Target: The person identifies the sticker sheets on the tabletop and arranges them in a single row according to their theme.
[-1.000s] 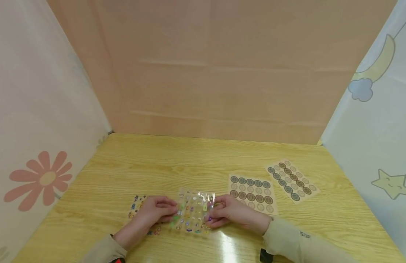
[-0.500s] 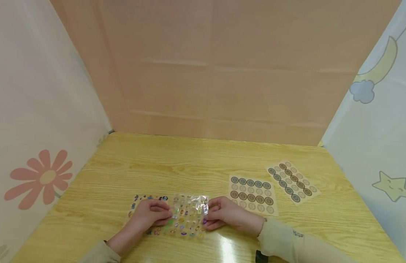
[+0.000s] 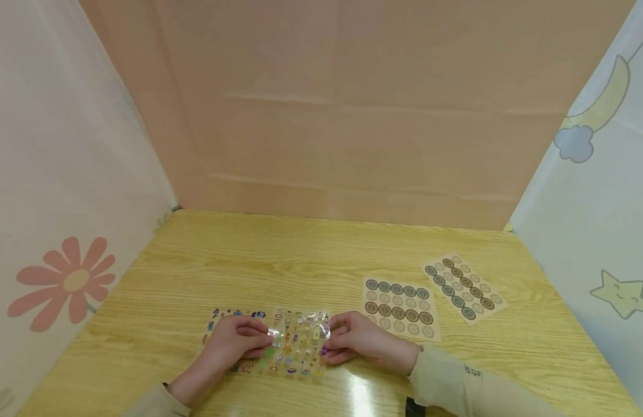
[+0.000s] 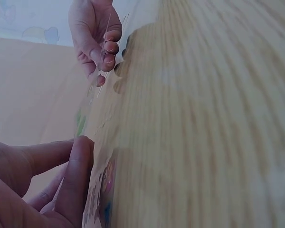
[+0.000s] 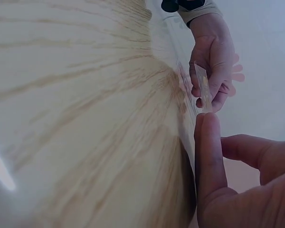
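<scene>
A clear sheet of small colourful stickers (image 3: 298, 350) stretches between both hands, low over the table. My left hand (image 3: 237, 339) pinches its left edge between thumb and fingers. At the right edge, my right hand (image 3: 355, 339) pinches the sheet the same way. Seen edge-on in the left wrist view, the thin clear sheet (image 4: 80, 121) runs from the near fingers up to the other hand. A second sticker sheet (image 3: 243, 367) with multicoloured figures lies on the table, mostly hidden beneath my left hand.
Right of the hands lies a beige sheet of round stickers (image 3: 397, 298) in dark, pale and brown rows. A similar sheet (image 3: 463, 286) lies angled farther back right. The wood-grain table (image 3: 269, 255) is bounded by an orange-brown backdrop (image 3: 326, 145) and pale printed side panels.
Both hands have shifted slightly left with the clear sticker sheet and tipped it flatter, closer to the figure sheet. Over the last half second they barely move.
</scene>
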Action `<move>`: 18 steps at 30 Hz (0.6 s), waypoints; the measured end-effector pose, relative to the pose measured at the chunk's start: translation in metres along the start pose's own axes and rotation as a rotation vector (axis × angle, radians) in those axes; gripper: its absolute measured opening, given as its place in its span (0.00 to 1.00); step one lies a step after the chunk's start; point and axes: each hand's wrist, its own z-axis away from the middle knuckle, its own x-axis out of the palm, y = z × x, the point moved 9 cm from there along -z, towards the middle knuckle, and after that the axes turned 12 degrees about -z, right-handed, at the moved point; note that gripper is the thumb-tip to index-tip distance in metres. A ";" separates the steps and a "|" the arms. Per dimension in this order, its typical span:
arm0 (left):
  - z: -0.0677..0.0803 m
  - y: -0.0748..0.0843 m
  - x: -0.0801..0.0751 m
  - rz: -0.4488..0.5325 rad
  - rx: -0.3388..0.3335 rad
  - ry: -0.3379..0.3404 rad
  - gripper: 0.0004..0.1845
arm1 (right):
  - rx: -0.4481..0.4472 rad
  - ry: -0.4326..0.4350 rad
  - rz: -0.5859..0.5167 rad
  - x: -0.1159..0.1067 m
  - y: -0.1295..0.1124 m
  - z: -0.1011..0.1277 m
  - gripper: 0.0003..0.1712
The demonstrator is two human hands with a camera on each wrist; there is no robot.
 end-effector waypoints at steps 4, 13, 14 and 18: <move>0.000 0.004 0.003 -0.049 0.025 0.000 0.15 | -0.003 0.001 0.006 -0.003 0.000 0.002 0.17; -0.004 0.002 0.009 -0.081 0.009 -0.021 0.13 | -0.007 0.019 0.018 -0.007 0.000 0.002 0.18; -0.004 0.001 0.009 -0.079 0.009 -0.024 0.14 | -0.006 0.021 0.020 -0.008 0.000 0.002 0.18; -0.005 0.001 0.009 -0.083 0.013 -0.029 0.13 | -0.003 0.035 0.027 -0.010 -0.001 0.002 0.18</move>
